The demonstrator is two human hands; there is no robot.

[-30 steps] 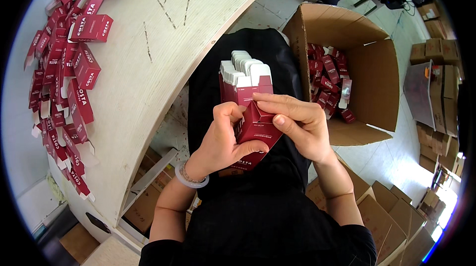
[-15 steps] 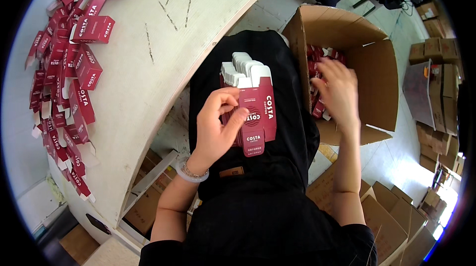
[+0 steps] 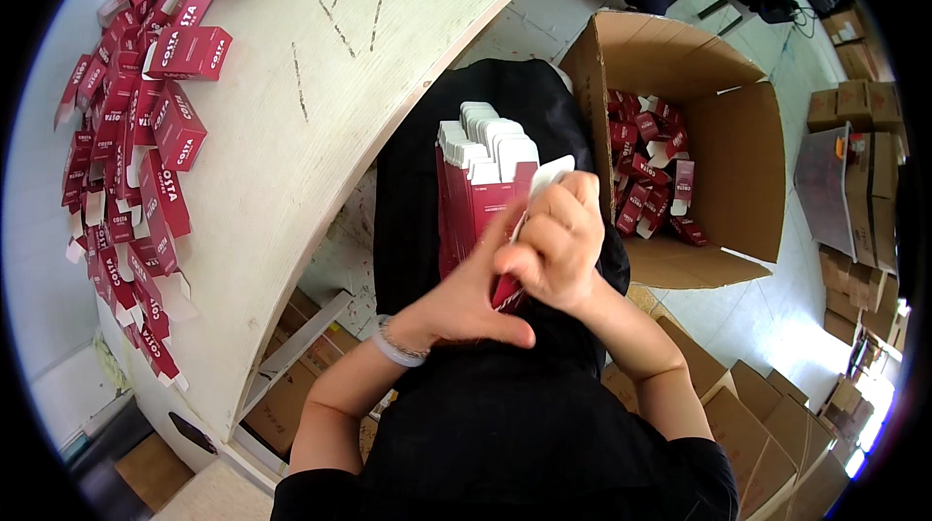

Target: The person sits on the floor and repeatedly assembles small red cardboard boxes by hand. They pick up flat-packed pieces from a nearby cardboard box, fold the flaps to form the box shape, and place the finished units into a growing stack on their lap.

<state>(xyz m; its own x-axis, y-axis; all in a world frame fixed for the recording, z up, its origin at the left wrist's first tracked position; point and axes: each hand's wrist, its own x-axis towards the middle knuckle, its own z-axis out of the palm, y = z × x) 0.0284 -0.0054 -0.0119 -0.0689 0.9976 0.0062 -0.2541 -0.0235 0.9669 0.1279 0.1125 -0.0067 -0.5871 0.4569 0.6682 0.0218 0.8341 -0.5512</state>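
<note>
On my black-clad lap stands a stack of flat, folded red cartons (image 3: pixel 474 196) with white end flaps pointing away from me. In front of its right side, one small red carton (image 3: pixel 507 292) is between my hands, partly hidden, with a white flap sticking out at the top. My right hand (image 3: pixel 561 244) curls its fingers and thumb around this carton. Against its left side lies my left hand (image 3: pixel 461 298), fingers stretched and partly behind the right hand, thumb spread away from them.
A large open cardboard box (image 3: pixel 723 152) to my right contains several small red cartons (image 3: pixel 652 167). At left, a pale curved table (image 3: pixel 282 162) bears a heap of red cartons (image 3: pixel 175 128). Brown cardboard boxes (image 3: pixel 767 424) stand at lower right and along the far right.
My right hand has come back from the large box to my lap and now grips a carton. My left hand has shifted right and lower, its thumb spread wider.
</note>
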